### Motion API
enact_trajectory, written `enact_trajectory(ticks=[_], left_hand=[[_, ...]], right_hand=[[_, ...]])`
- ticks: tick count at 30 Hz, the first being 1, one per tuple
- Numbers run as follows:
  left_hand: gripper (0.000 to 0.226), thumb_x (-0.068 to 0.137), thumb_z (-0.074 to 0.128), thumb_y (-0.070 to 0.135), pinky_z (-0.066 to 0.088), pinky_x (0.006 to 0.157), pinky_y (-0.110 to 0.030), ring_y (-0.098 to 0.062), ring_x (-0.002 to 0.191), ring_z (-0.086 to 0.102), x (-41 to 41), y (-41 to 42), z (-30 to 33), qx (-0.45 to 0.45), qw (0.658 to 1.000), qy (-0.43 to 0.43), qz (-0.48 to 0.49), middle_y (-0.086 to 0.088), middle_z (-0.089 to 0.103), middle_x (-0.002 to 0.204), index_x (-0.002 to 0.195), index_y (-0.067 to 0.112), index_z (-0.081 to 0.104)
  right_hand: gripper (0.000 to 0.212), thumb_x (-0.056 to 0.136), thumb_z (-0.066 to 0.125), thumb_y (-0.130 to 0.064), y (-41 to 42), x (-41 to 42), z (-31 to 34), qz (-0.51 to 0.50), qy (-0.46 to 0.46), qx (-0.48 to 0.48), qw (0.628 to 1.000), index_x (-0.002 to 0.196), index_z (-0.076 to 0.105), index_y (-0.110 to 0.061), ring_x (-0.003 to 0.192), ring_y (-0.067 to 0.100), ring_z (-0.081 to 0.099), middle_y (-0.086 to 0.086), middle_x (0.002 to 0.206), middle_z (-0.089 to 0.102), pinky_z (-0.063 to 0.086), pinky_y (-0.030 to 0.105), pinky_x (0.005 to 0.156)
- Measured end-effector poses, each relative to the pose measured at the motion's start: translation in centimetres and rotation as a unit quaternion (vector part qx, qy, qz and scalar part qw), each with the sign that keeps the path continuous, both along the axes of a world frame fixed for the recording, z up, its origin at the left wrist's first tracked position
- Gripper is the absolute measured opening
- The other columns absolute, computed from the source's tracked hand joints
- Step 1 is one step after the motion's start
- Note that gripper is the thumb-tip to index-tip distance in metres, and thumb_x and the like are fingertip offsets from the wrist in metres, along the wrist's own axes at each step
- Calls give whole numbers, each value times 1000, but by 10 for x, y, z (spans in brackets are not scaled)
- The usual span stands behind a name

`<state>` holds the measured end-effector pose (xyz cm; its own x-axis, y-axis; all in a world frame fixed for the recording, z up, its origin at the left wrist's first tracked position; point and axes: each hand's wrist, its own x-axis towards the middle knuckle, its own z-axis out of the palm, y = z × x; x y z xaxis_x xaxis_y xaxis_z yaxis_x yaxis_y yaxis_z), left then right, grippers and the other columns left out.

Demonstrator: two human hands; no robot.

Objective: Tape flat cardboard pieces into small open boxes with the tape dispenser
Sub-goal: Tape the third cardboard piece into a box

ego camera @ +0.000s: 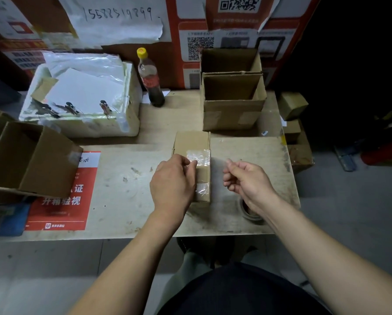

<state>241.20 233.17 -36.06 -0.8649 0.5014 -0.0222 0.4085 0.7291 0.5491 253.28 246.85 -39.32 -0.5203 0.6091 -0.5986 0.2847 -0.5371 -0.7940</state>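
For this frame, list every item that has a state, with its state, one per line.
Small cardboard box: folded up, lying on the table, clear tape across its top.
Left hand: resting on the small box, fingertips at the tape.
Right hand: raised beside the box, fingers loosely curled; grip unclear.
Tape roll: on the table under the right wrist.
Bottle: upright, capped.
Two open boxes: upright, open-topped.
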Motion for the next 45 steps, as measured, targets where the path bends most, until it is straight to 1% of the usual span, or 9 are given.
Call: enact_trajectory(ticks=[6,10,13,17,22,25,32,40,45], left_hand=[[26,100,57,42,40,63,-37,-28,91,58,1,-1,-5,-47,996,73,-33,-3,65,84,95,17,64],[30,97,52,39,31,54,-34,-31,77,56,-3,-1,-15,-73,979,166,-96,-5,62,70,80,15,57],[36,93,55,46,36,57,-39,-33,80,51,-5,-1,-17,-106,969,205,-85,-10,58,77,81,12,53],[66,84,60,71,45,68,-45,-37,97,50,-8,-5,-14,-142,980,135,27,-15,51,104,99,7,51],[93,77,47,91,45,92,-52,-36,123,45,-4,3,-21,-118,988,-91,42,-11,54,129,121,9,45],[86,79,51,87,48,90,-52,-36,118,49,-2,4,-26,-86,991,-94,33,-12,57,123,114,9,44],[72,91,47,73,40,89,-44,-39,110,49,-3,1,-31,-61,995,-77,-11,-18,55,117,112,4,46],[50,104,36,53,38,90,-45,-40,111,49,-7,0,-33,-63,994,-85,-23,-20,56,119,115,5,45],[58,99,38,66,40,90,-51,-37,117,49,-4,2,-22,-92,988,-121,25,-12,56,124,114,10,44]], right_hand=[[35,105,57,-30,-26,-8,-16,-61,-51,118,990,82,65,-4,54,10,53,3,61,57,44,19,51],[39,104,56,-40,-36,-12,-28,-12,-116,211,970,83,67,-9,61,15,59,3,68,65,52,32,63],[41,105,51,-44,-43,-15,-31,16,-142,249,958,85,63,-10,61,10,57,9,76,66,48,28,59],[39,105,49,-46,-46,-21,-38,9,-90,183,979,93,60,-11,72,8,58,3,80,63,48,31,68],[43,99,59,-52,-56,-27,-39,-20,19,26,999,103,54,-9,87,13,66,3,89,67,54,24,75],[58,86,63,-71,-59,-33,-44,-33,5,-14,999,108,53,-18,107,20,67,5,106,71,54,40,97],[32,107,45,-48,-63,-30,-48,-23,-50,-39,998,129,44,-25,99,9,64,-1,110,68,49,23,72],[34,104,51,-50,-64,-18,-34,-15,7,6,1000,124,48,-23,111,12,62,2,118,66,48,25,87],[23,105,53,-44,-71,-9,-44,12,-35,2,999,118,50,-24,116,20,62,7,119,66,49,32,97]])
